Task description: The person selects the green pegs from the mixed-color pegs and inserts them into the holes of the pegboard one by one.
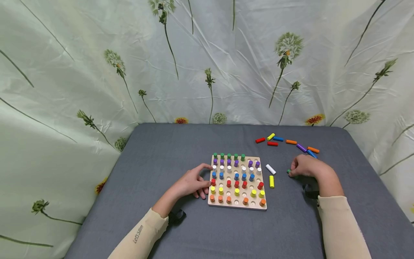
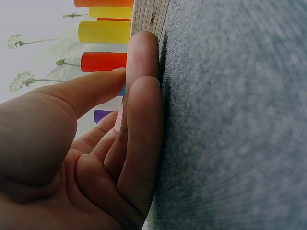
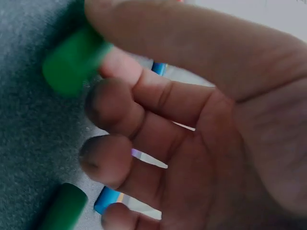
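A wooden pegboard [image 1: 237,206] holds rows of upright coloured pegs: green, purple, white, blue, red, yellow and orange, with some bare holes among them. My left hand [image 1: 194,181] rests at its left edge, the thumb by a red peg [image 2: 103,62] and the index finger near the white row. In the left wrist view its other fingers lie along the board's wooden side [image 2: 149,17]. To the right of the board, my right hand [image 1: 308,167] pinches a green peg [image 3: 72,64] between thumb and index finger, close over the cloth. A second green peg [image 3: 62,208] lies below those fingers.
Between board and right hand lie a white peg [image 1: 270,169] and a yellow peg [image 1: 271,181]. Several loose red, yellow, blue, orange and purple pegs, such as an orange one [image 1: 291,142], are scattered at the back right. A flowered curtain [image 1: 194,90] hangs behind the grey table [image 1: 168,144].
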The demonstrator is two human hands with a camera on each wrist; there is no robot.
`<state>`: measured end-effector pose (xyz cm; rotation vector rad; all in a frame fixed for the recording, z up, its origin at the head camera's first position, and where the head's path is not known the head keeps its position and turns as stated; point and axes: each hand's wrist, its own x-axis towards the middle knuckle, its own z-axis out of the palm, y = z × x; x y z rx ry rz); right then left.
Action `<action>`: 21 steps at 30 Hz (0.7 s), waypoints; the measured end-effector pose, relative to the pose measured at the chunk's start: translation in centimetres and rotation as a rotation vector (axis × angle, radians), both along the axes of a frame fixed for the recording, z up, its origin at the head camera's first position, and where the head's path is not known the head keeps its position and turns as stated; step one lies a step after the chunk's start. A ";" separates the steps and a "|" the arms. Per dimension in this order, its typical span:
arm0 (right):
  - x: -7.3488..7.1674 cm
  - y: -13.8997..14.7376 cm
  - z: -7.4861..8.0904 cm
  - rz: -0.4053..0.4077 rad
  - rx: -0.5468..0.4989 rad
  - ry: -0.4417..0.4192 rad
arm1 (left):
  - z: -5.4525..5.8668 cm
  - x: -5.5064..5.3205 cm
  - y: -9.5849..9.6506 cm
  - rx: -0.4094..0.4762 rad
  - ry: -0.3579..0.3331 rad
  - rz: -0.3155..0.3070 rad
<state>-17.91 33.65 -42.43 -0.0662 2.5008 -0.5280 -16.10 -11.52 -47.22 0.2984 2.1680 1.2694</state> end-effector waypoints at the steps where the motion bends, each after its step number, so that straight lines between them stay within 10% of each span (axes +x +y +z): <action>1: 0.0 0.0 -0.1 0.003 0.009 0.003 | 0.0 0.0 0.0 -0.001 -0.001 0.000; 21: -0.8 -3.7 -0.1 0.083 -0.079 0.300 | 0.0 0.0 0.0 -0.011 0.002 0.007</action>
